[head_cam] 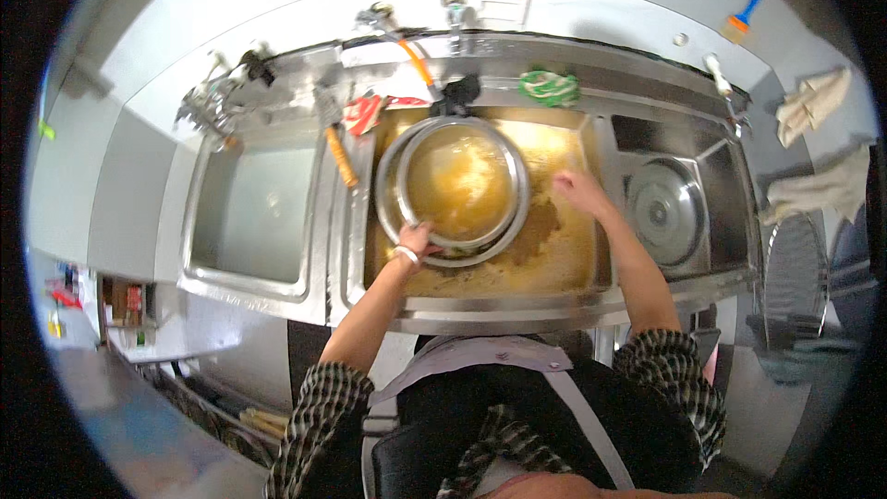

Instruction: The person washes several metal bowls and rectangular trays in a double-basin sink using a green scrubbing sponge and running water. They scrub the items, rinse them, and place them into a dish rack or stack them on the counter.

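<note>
My left hand [414,241], with a white band at the wrist, grips the near left rim of a round metal bowl [513,184]. This bowl sits within a wider metal bowl [385,187], and cloudy yellowish liquid shows inside it. Both rest in the middle basin [485,305] of a stainless steel sink, where yellow-brown water with dark sediment surrounds them. My right hand [578,192] is to the right of the bowls, apart from them over the basin. Its fingers look curled but are blurred, so whether it holds anything cannot be told.
The left basin [191,222] contains clear water. A round metal vessel [658,211] lies in the right basin. Behind the bowls are a green-and-white cloth [549,87], a red-and-white cloth [362,115], an orange-handled tool [416,62] and faucets [454,17]. A wooden-handled brush [339,156] lies on the left divider.
</note>
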### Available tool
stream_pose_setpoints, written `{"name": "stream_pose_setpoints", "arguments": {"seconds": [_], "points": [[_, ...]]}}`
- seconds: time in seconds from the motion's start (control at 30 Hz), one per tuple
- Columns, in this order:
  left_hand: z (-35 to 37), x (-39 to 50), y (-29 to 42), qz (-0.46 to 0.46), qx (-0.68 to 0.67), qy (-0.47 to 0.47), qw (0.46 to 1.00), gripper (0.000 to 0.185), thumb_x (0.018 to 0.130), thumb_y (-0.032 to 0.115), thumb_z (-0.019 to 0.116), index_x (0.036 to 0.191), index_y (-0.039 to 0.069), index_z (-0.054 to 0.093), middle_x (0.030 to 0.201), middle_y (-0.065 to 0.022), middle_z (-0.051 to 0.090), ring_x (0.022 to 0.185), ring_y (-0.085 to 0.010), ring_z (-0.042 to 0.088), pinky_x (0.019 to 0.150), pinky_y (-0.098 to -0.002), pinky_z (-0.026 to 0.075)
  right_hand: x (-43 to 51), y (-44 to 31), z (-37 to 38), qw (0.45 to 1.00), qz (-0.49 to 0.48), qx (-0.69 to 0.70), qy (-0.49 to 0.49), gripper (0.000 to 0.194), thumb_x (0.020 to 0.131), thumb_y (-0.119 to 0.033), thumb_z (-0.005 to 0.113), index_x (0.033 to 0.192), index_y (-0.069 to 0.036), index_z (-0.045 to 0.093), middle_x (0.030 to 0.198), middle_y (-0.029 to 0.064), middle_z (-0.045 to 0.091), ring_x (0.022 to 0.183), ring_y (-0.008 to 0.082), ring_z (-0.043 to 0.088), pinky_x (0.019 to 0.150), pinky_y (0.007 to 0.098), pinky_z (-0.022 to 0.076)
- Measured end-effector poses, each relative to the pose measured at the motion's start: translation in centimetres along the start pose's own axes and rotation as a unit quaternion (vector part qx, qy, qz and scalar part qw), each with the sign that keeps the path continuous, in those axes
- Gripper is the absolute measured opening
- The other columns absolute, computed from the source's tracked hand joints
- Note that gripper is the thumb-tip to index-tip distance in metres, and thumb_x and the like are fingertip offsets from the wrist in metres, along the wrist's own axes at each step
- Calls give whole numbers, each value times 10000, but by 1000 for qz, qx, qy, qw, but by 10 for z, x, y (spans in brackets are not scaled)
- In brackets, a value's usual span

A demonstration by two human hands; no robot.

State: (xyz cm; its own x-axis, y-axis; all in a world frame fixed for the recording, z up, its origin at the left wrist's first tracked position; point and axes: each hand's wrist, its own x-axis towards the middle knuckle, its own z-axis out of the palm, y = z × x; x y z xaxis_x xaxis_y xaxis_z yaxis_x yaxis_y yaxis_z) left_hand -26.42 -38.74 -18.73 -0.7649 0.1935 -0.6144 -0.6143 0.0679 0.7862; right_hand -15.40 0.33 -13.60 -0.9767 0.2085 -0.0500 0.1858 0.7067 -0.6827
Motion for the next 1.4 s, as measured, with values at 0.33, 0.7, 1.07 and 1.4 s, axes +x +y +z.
{"name": "stream_pose_setpoints", "arguments": {"seconds": [0.33, 0.7, 1.07, 1.4], "points": [[9, -42, 12, 400, 317, 35, 859, 980, 761, -139, 496, 1598, 161, 83, 1545, -224, 370, 1265, -368, 546, 936, -319, 468, 166, 1, -47, 927, -26, -277, 253, 491, 860, -269, 723, 1325, -216, 573, 1398, 150, 511, 1226, 399, 502, 1030, 508, 434], [23, 4, -53, 320, 182, 24, 930, 470, 879, 16, 588, 1336, -1, 481, 1224, -148, 642, 1097, -259, 612, 959, -329, 461, 38, -74, 61, 921, -254, -147, 256, 199, 817, -180, 728, 994, -128, 654, 1106, 91, 638, 915, 218, 639, 720, 368, 574], [43, 13, -59, 303, 187, -54, 933, 794, 940, 52, 559, 1593, 107, 112, 1529, -187, 386, 1383, -285, 411, 1113, -305, 314, 38, 10, 216, 966, 125, -222, -38, 420, 855, -187, 688, 1223, 2, 615, 1285, 171, 574, 1128, 365, 592, 980, 506, 440], [44, -28, -20, -74, -135, -238, 959, 775, 929, 735, 415, 1424, 139, 439, 1338, -126, 566, 1194, -287, 575, 970, -489, 481, 4, -146, 194, 893, 115, 416, -127, 552, 933, -474, 539, 1238, -18, 593, 1198, 164, 662, 1080, 307, 622, 888, 425, 478]]}}
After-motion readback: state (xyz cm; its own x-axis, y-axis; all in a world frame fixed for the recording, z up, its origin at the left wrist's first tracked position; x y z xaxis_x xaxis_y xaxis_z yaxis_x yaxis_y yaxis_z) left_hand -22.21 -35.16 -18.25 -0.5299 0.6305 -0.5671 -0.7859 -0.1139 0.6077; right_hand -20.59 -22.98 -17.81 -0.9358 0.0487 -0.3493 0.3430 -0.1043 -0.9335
